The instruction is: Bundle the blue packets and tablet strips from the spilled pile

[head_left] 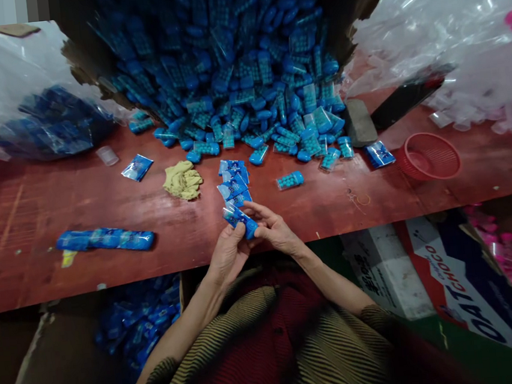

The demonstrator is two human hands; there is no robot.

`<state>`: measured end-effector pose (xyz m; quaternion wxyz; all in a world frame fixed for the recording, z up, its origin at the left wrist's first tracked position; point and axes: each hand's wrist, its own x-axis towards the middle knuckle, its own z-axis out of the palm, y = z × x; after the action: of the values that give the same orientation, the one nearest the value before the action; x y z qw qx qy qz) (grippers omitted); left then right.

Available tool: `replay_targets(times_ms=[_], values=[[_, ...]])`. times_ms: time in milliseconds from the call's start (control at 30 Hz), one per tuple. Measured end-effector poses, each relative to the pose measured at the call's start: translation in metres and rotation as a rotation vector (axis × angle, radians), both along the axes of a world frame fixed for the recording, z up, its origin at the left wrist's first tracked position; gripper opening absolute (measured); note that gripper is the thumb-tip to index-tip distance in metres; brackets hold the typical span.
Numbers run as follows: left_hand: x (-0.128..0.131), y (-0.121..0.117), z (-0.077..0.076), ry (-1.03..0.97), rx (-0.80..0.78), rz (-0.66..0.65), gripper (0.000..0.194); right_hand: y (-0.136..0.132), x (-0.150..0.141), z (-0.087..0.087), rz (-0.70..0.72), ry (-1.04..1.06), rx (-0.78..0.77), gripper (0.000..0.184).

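Observation:
Both hands are closed on one small blue item in a printed wrapper point(240, 220), held over the front edge of the table. My left hand point(231, 252) grips its lower side, with the thumb lying on the print. The fingers and thumb of my right hand point(276, 231) close on its right end. Whether a container is inside the wrapper, I cannot tell. Just beyond the hands lies an overlapping row of flat blue printed wrappers point(234, 187). A clear, blue-capped container of blue balls point(290, 180) rests on its side to the right of them.
Many similar containers point(248, 108) spill from a torn carton at the back. A yellow cloth point(183, 181), a wrapped blue row point(105, 239) and a single wrapper point(137, 167) lie left. At right are a red basket point(431, 156) and a grey block point(360, 123).

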<state>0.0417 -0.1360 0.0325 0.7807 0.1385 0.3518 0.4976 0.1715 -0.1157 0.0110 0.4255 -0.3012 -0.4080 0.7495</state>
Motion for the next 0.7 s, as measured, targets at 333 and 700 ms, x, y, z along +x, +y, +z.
replay_targets(times_ms=[333,700], values=[[-0.001,-0.002,0.003,-0.054,-0.013,-0.066,0.032,-0.001,0.003,-0.011,-0.026,0.027,-0.084,0.067],[-0.002,-0.01,-0.012,-0.055,-0.064,0.004,0.026,-0.014,-0.008,-0.004,-0.035,-0.113,-0.044,0.061]])
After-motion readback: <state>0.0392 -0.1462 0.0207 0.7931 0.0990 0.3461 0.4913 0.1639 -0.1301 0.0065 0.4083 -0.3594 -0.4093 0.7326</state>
